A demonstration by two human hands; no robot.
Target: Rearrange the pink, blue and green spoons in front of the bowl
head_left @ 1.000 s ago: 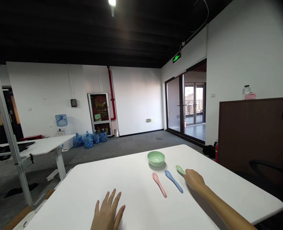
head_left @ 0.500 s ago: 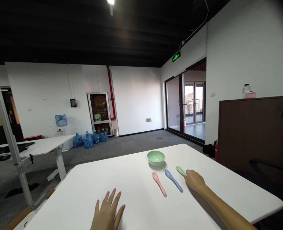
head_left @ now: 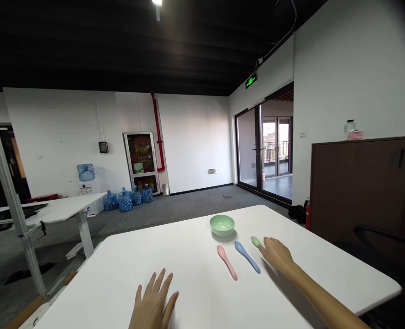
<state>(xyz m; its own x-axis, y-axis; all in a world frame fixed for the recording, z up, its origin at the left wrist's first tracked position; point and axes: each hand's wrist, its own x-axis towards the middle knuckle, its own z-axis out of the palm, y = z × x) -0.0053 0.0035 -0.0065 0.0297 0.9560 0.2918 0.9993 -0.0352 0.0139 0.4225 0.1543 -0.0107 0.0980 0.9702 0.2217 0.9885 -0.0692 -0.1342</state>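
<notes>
My right hand (head_left: 278, 253) is closed over a green spoon (head_left: 255, 241), covering its handle; only the bowl end shows past the thumb. Left of it on the white table lie a blue spoon (head_left: 247, 257) and a pink spoon (head_left: 227, 263), roughly parallel, their bowl ends pointing away from me. Behind the spoons stands a light green bowl (head_left: 222, 232), upright, with nothing seen inside. My left hand (head_left: 151, 299) rests palm down near the front of the table, fingers spread, holding nothing.
The white table (head_left: 127, 258) has rounded corners and reaches past the bowl. To the right stand a brown cabinet (head_left: 356, 183) and a dark chair (head_left: 370, 235). A second white desk (head_left: 86, 203) is at the left, with several blue water bottles (head_left: 125, 201) on the floor beyond.
The fingers of my right hand have shifted forward along the green spoon, covering more of it. The left hand, bowl and other spoons stay put; the view has shifted slightly.
</notes>
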